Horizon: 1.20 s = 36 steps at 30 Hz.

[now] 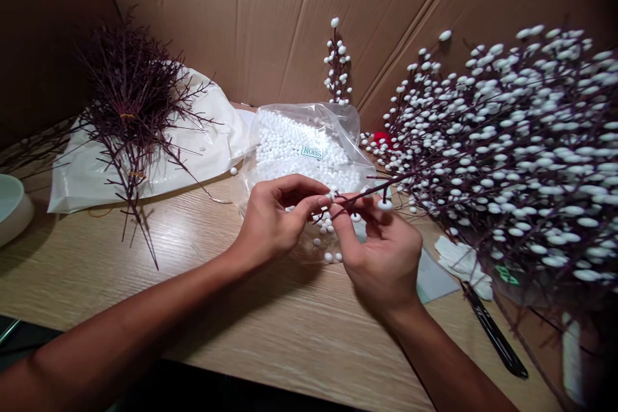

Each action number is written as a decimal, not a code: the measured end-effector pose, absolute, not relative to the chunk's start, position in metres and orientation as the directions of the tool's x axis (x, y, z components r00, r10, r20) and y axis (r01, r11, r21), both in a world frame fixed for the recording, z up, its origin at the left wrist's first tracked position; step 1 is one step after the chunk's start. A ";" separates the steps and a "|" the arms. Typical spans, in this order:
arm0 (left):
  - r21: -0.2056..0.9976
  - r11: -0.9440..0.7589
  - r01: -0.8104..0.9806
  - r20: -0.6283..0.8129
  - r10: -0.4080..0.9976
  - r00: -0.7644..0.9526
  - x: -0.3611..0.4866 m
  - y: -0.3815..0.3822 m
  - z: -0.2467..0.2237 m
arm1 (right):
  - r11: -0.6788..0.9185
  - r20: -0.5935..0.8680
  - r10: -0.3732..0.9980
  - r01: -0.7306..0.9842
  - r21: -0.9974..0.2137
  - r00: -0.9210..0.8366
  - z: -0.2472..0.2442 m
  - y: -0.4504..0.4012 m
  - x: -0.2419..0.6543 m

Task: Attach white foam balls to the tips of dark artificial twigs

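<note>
Working area, parts given in descending size. Cardboard (270,26) spans the upper frame behind a wood-grained tabletop (270,328). A dense mass of berried stems (512,141) fills the right side; white plastic sheeting (219,109) lies at upper left, partly beneath a tied bundle of bare twigs (128,90). Near the centre rests a clear bag (355,122) of loose white beads. In front of it, the right hand (386,244) is clamped on a dark branch (360,195), which lies just right of frame centre; the left hand (273,212) has thumb and forefinger together on the branch's left part, a bead showing at their tips. Whether that bead is itself pinched cannot be told. The branch is probably very light, springy along its main stem and fragile at its side twigs; the stem, close to a fork, should offer the surest hold. The smallest parts, the branch's white beads (385,204), look smooth, likely slippery, and are best taken singly between fingertips.
</note>
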<state>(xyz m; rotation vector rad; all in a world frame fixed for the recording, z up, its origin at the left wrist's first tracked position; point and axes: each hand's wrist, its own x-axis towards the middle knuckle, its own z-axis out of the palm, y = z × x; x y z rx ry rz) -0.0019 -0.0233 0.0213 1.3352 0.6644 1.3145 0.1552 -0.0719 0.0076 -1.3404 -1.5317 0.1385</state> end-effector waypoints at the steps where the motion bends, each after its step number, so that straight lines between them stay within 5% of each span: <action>1: 0.927 -0.246 -0.283 0.315 0.921 0.229 -0.002 -0.023 0.021 | 0.361 0.596 0.781 0.644 -0.675 0.186 0.007 -0.072 0.155; 10: 0.927 -0.293 -0.233 0.349 0.901 0.257 -0.005 -0.020 0.017 | 0.361 0.510 0.842 0.520 -0.774 0.175 0.015 -0.074 0.155; 27: 0.915 -0.374 -0.153 0.402 0.881 0.251 -0.006 -0.021 0.021 | 0.354 0.489 0.858 0.509 -0.785 0.156 0.019 -0.074 0.154; 36: 0.921 -0.321 -0.218 0.377 0.875 0.303 -0.004 -0.020 0.017 | 0.270 0.341 0.925 0.342 -0.900 0.168 0.028 -0.072 0.155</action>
